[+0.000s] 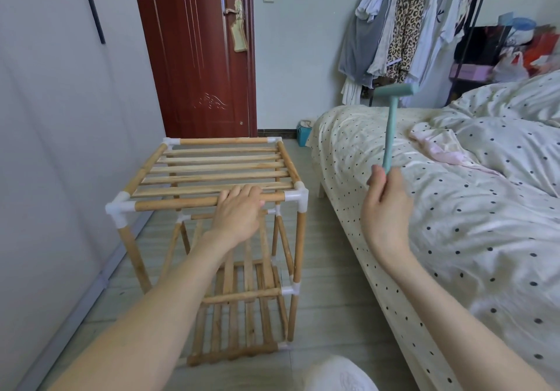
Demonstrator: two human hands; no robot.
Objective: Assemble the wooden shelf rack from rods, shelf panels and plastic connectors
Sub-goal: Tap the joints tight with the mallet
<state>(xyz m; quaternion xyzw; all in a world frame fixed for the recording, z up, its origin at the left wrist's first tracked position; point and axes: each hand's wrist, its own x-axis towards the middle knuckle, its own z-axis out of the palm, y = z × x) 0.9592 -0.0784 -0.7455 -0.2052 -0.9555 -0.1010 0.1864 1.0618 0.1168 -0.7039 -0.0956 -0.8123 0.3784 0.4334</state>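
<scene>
The left hand (pixel 239 217) curls its fingers over the near top rod (pixel 178 203) of the light wooden slatted shelf rack (pixel 218 224), close to the white plastic corner connector (pixel 296 197). The right hand (pixel 386 205) pinches the handle end of a small teal plastic hammer (pixel 391 117), held upright with its head raised above the polka-dot bed (pixel 454 208). The rack stands on the pale tiled floor (pixel 327 315), between a white wall (pixel 60 117) and the bed.
</scene>
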